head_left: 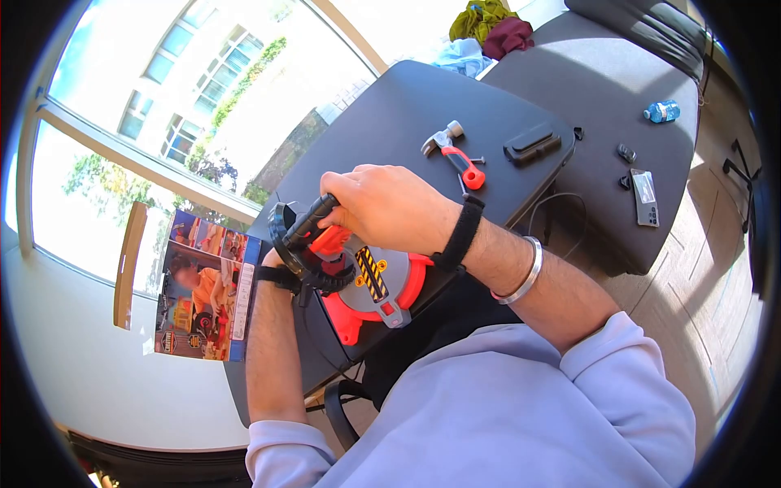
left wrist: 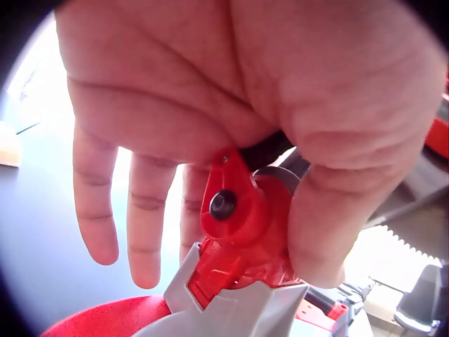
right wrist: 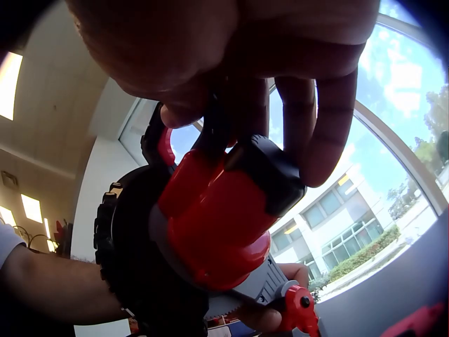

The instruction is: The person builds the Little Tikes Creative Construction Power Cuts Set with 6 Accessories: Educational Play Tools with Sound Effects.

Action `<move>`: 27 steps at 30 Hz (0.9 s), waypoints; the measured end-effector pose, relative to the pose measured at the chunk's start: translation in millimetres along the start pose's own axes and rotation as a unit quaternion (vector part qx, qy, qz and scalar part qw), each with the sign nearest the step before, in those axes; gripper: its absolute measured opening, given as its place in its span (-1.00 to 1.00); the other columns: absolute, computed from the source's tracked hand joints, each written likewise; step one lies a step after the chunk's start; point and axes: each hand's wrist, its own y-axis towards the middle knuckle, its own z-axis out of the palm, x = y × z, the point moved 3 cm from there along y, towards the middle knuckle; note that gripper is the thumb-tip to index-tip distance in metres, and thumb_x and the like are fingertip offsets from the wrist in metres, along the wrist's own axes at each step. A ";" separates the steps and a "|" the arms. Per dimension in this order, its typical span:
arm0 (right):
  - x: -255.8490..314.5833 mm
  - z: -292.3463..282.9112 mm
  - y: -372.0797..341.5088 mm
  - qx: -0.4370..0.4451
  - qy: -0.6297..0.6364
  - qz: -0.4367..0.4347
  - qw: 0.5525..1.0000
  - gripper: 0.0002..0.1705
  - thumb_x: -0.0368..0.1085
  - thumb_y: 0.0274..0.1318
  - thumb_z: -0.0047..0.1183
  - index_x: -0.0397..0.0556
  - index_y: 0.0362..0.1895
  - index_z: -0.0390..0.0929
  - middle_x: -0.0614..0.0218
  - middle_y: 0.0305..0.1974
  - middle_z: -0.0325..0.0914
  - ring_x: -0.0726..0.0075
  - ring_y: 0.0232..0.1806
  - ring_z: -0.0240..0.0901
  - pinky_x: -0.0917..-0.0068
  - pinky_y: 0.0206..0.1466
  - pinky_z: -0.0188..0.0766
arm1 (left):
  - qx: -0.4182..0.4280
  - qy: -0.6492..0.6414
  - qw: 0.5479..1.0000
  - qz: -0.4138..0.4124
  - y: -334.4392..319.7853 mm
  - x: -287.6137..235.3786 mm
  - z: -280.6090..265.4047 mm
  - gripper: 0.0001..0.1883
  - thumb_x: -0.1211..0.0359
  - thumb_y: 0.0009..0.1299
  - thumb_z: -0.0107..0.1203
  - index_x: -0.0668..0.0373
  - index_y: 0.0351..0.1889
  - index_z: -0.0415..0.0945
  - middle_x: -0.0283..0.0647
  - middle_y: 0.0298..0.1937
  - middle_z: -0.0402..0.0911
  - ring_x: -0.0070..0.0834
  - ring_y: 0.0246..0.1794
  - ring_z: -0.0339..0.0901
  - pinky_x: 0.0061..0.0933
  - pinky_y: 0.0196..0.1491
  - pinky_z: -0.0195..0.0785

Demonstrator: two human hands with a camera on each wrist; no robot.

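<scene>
A red, grey and black toy saw (head_left: 390,281) with a round base and striped sticker stands at the table edge. My right hand (head_left: 390,203) is curled over its black top handle (head_left: 307,221). In the right wrist view, that hand (right wrist: 238,56) hangs over the red motor housing (right wrist: 221,225) beside the black toothed disc (right wrist: 144,246). My left hand (head_left: 273,259) is mostly hidden behind the saw. In the left wrist view, the left hand (left wrist: 238,91) has its thumb on one side of the red hinge (left wrist: 245,210) and its fingers, fairly straight, on the other.
A toy hammer (head_left: 457,159) and a black case (head_left: 532,147) lie farther back on the dark table (head_left: 407,106). An illustrated box (head_left: 203,285) stands at the left by the window. A bottle (head_left: 661,111), a small packet (head_left: 644,198) and clothes (head_left: 488,28) lie on the neighbouring surface.
</scene>
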 end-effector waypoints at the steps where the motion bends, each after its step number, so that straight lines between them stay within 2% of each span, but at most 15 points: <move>1: 0.1 -0.3 -0.9 0.009 -0.008 0.007 1.000 -0.71 -0.13 0.45 0.24 -0.03 -0.05 0.47 0.13 -0.31 0.62 -0.15 -0.13 0.63 -0.02 -0.09 0.53 | -0.029 0.029 0.999 -0.014 -0.6 2.1 -4.4 -0.53 0.16 0.56 0.36 0.26 0.29 0.64 -0.01 0.16 0.75 -0.26 0.11 0.73 -0.23 0.24 0.64; 2: 0.5 -0.2 -1.4 0.009 -0.009 0.004 1.000 -0.71 -0.13 0.45 0.24 -0.03 -0.05 0.47 0.13 -0.31 0.62 -0.15 -0.13 0.63 -0.02 -0.09 0.53 | -0.058 0.058 0.996 -0.027 -1.1 3.3 -6.7 -0.55 0.15 0.57 0.36 0.24 0.27 0.64 -0.06 0.12 0.75 -0.30 0.07 0.72 -0.27 0.22 0.63; 5: -3.1 3.5 -4.0 0.011 -0.009 0.009 1.000 -0.73 -0.15 0.44 0.25 -0.02 -0.06 0.46 0.13 -0.31 0.62 -0.13 -0.12 0.63 -0.01 -0.07 0.53 | -0.059 0.051 0.997 -0.027 -0.3 6.8 -6.8 -0.56 0.14 0.58 0.35 0.23 0.25 0.64 -0.08 0.08 0.74 -0.33 0.03 0.71 -0.29 0.19 0.61; 7: -3.8 4.4 -5.1 -0.021 -0.020 -0.028 0.999 -0.67 -0.11 0.47 0.22 -0.08 -0.11 0.42 0.07 -0.32 0.69 -0.23 -0.19 0.70 -0.07 -0.17 0.62 | -0.059 0.043 0.997 -0.031 2.7 10.3 -5.2 -0.57 0.13 0.59 0.35 0.22 0.23 0.64 -0.11 0.05 0.74 -0.36 0.00 0.69 -0.32 0.17 0.60; 10: -4.1 4.8 -5.6 -0.029 -0.022 -0.031 0.999 -0.67 -0.12 0.47 0.23 -0.08 -0.11 0.42 0.08 -0.31 0.69 -0.23 -0.19 0.70 -0.06 -0.16 0.63 | -0.061 0.035 0.997 -0.036 5.9 16.1 1.3 -0.59 0.12 0.60 0.34 0.21 0.21 0.65 -0.14 0.01 0.73 -0.39 -0.04 0.68 -0.35 0.14 0.59; 12: -4.8 6.4 -5.9 -0.034 -0.018 -0.031 0.999 -0.68 -0.13 0.46 0.23 -0.08 -0.11 0.42 0.07 -0.30 0.69 -0.23 -0.19 0.70 -0.06 -0.16 0.63 | -0.163 0.087 0.983 0.000 2.8 16.6 5.9 -0.64 0.11 0.60 0.33 0.16 0.14 0.65 -0.21 -0.06 0.71 -0.45 -0.11 0.64 -0.41 0.03 0.57; 13: -4.7 6.8 -6.0 -0.038 -0.015 -0.031 0.999 -0.68 -0.15 0.45 0.23 -0.09 -0.11 0.42 0.07 -0.30 0.69 -0.24 -0.19 0.70 -0.06 -0.16 0.63 | -0.164 0.087 0.983 0.000 2.8 16.0 4.3 -0.64 0.11 0.60 0.33 0.16 0.14 0.65 -0.21 -0.06 0.71 -0.45 -0.11 0.64 -0.41 0.03 0.57; 16: -4.5 8.3 -7.2 -0.027 0.003 0.001 1.000 -0.72 -0.17 0.45 0.23 -0.03 -0.07 0.42 0.09 -0.31 0.60 -0.18 -0.13 0.61 -0.04 -0.08 0.52 | -0.104 0.069 0.992 -0.020 7.0 14.5 -8.8 -0.66 0.10 0.61 0.33 0.14 0.12 0.65 -0.25 -0.10 0.70 -0.51 -0.15 0.62 -0.49 -0.06 0.53; 18: -5.1 9.8 -8.7 -0.030 0.000 0.002 1.000 -0.72 -0.17 0.46 0.23 -0.03 -0.07 0.42 0.08 -0.31 0.60 -0.18 -0.14 0.61 -0.05 -0.09 0.51 | -0.063 0.055 0.996 -0.032 10.5 14.7 -9.5 -0.67 0.10 0.61 0.32 0.13 0.11 0.65 -0.28 -0.13 0.69 -0.55 -0.19 0.61 -0.54 -0.13 0.51; 22: -7.9 12.6 -10.0 -0.027 -0.006 0.018 0.999 -0.73 -0.17 0.48 0.22 -0.03 -0.07 0.42 0.07 -0.31 0.60 -0.19 -0.15 0.60 -0.05 -0.09 0.51 | -0.088 0.096 0.990 -0.045 12.2 19.1 4.8 -0.69 0.10 0.62 0.32 0.13 0.05 0.67 -0.31 -0.19 0.67 -0.60 -0.25 0.57 -0.57 -0.18 0.45; 24: -7.8 12.7 -11.0 -0.027 -0.012 0.016 0.999 -0.73 -0.17 0.48 0.22 -0.03 -0.07 0.42 0.07 -0.32 0.59 -0.19 -0.15 0.60 -0.05 -0.09 0.52 | -0.298 0.149 0.943 0.000 11.2 24.5 10.7 -0.72 0.11 0.61 0.33 0.11 -0.01 0.67 -0.36 -0.24 0.63 -0.65 -0.29 0.53 -0.60 -0.24 0.37; 25: -7.7 12.8 -11.5 -0.027 -0.017 0.015 0.999 -0.73 -0.17 0.49 0.22 -0.04 -0.06 0.42 0.07 -0.32 0.59 -0.19 -0.15 0.60 -0.04 -0.09 0.52 | -0.298 0.150 0.943 0.002 10.7 21.9 2.2 -0.72 0.11 0.61 0.33 0.11 -0.01 0.67 -0.36 -0.24 0.63 -0.65 -0.29 0.53 -0.60 -0.24 0.37; 27: -10.2 13.7 -12.6 -0.028 -0.014 0.010 0.999 -0.73 -0.16 0.49 0.21 -0.04 -0.06 0.43 0.06 -0.32 0.60 -0.20 -0.14 0.60 -0.05 -0.08 0.52 | -0.113 0.134 0.983 -0.057 15.7 19.5 -29.7 -0.71 0.11 0.60 0.35 0.11 0.02 0.69 -0.34 -0.21 0.67 -0.64 -0.25 0.56 -0.57 -0.23 0.39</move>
